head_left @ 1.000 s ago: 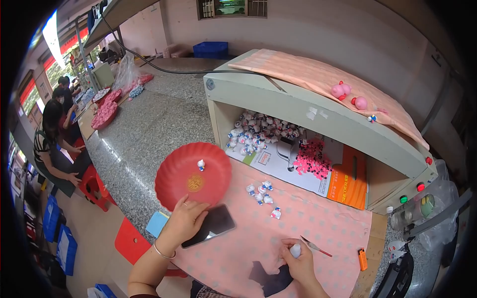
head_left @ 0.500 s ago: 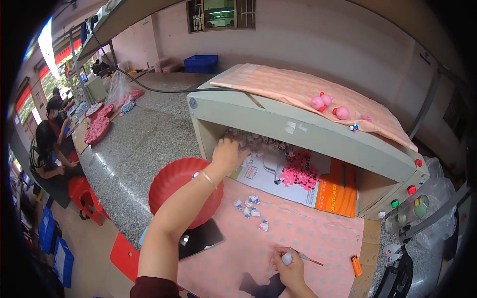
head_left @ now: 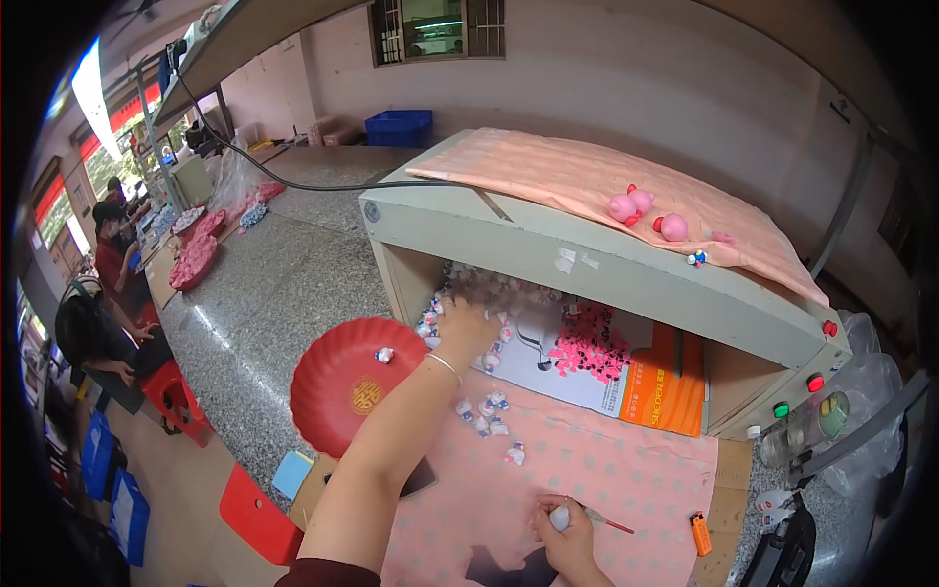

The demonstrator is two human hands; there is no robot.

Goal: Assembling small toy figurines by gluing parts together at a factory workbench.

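Observation:
My left hand (head_left: 468, 331) reaches palm down into the open-fronted grey box (head_left: 558, 249), its fingers on a heap of small white-and-blue figurines (head_left: 504, 287); the fingertips are partly hidden among them. Low on the pink cloth (head_left: 626, 474), my right hand (head_left: 570, 543) is closed around a thin paintbrush (head_left: 608, 520) and a small pale rounded piece (head_left: 559, 518). Several loose figurines (head_left: 482, 416) lie on the cloth before the box. One more figurine (head_left: 385, 355) sits in the red fluted bowl (head_left: 333, 391) left of my forearm.
Small pink and black pieces (head_left: 592, 342) lie in the box on a printed sheet (head_left: 626, 386). An orange lighter (head_left: 700, 534) is at the cloth's right. Pink round toys (head_left: 671, 227) rest on top of the box. Other people (head_left: 98, 328) sit at the far left.
My left hand has shifted right and nearer over the figurine heap, its forearm swinging right and uncovering more of the bowl. My right hand stays almost in place with the paintbrush.

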